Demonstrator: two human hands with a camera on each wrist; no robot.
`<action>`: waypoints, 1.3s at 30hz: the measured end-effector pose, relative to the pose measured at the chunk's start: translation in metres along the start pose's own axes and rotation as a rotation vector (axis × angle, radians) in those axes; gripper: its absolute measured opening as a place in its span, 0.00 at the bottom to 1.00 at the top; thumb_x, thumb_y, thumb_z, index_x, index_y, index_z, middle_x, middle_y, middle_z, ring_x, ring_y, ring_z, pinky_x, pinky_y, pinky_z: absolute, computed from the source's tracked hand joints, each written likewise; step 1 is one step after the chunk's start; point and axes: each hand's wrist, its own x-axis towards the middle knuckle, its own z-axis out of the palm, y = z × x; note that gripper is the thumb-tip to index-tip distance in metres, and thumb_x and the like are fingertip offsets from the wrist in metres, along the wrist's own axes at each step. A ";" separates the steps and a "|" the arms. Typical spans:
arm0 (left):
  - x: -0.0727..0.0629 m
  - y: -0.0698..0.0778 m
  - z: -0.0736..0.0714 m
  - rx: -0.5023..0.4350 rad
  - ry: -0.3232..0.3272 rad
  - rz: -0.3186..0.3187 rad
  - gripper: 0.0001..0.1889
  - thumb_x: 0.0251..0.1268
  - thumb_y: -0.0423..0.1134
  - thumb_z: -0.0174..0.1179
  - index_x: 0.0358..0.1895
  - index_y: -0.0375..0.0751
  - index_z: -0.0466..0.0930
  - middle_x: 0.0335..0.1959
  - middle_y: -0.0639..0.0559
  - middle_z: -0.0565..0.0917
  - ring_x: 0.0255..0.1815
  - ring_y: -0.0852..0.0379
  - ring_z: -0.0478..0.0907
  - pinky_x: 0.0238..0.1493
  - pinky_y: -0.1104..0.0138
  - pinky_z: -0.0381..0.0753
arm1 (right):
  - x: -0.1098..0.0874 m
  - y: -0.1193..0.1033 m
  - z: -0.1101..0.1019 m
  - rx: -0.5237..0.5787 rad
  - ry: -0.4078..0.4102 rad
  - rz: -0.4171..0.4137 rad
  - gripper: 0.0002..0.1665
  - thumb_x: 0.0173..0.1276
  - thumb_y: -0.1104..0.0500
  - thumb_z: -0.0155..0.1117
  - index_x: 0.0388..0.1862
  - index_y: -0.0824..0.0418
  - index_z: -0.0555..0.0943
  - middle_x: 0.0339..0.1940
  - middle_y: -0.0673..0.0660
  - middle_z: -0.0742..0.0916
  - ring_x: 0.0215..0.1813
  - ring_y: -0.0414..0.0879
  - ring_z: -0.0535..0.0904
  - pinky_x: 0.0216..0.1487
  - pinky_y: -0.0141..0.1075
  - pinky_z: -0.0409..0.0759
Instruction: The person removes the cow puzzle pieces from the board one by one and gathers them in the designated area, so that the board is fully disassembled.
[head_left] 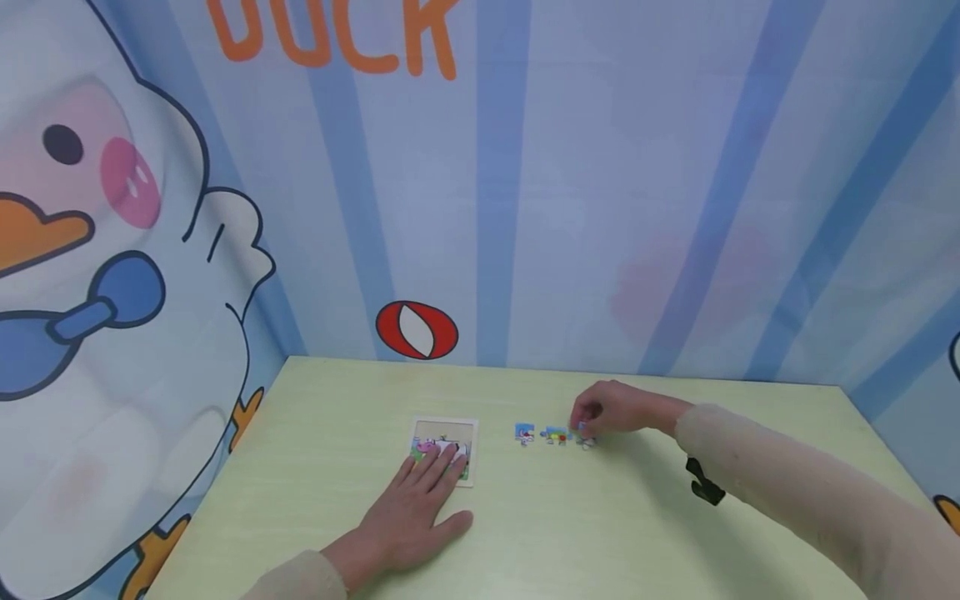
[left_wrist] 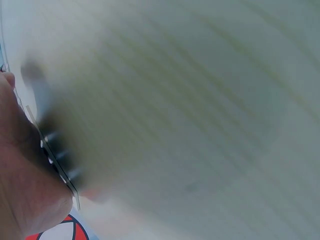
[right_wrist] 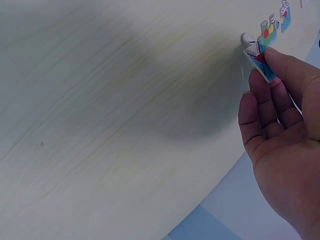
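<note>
My left hand [head_left: 416,512] lies with straight fingers over the lower part of a small framed jigsaw puzzle [head_left: 474,454], whose picture shows a cartoon cow. Part of the picture is hidden beneath those fingers. To the right, my right hand [head_left: 617,407] pinches a jigsaw piece [right_wrist: 261,59] between thumb and fingers; blue, white and red show on it. Left of that hand, two more pieces sit in a row: a green and yellow piece [head_left: 557,434] with a red spot, and a blue and white piece [head_left: 524,432].
The pale wood-grain table [head_left: 540,533] carries everything. Behind it hangs a striped blue cloth backdrop [head_left: 577,208] with a large cartoon duck [head_left: 172,333] on the left. A black strap [head_left: 703,483] hangs under the right sleeve.
</note>
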 end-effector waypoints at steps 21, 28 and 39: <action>0.001 -0.001 0.001 -0.008 0.025 0.026 0.42 0.84 0.67 0.44 0.87 0.43 0.55 0.89 0.46 0.54 0.89 0.41 0.49 0.84 0.38 0.48 | -0.001 0.014 0.009 -0.079 0.088 -0.033 0.06 0.68 0.66 0.76 0.41 0.59 0.88 0.37 0.45 0.87 0.41 0.35 0.80 0.48 0.33 0.82; 0.000 0.001 -0.001 -0.014 0.020 0.021 0.42 0.84 0.66 0.45 0.87 0.43 0.55 0.89 0.45 0.54 0.89 0.41 0.48 0.84 0.37 0.48 | -0.002 0.011 0.010 -0.079 0.105 -0.021 0.05 0.69 0.66 0.75 0.41 0.60 0.87 0.39 0.48 0.87 0.42 0.36 0.81 0.49 0.35 0.83; 0.000 0.001 0.000 -0.010 0.035 0.023 0.42 0.83 0.67 0.44 0.87 0.43 0.56 0.89 0.45 0.54 0.89 0.41 0.48 0.84 0.38 0.47 | -0.009 0.013 0.012 -0.073 0.120 -0.005 0.14 0.63 0.59 0.83 0.44 0.60 0.87 0.40 0.52 0.84 0.42 0.43 0.76 0.47 0.37 0.79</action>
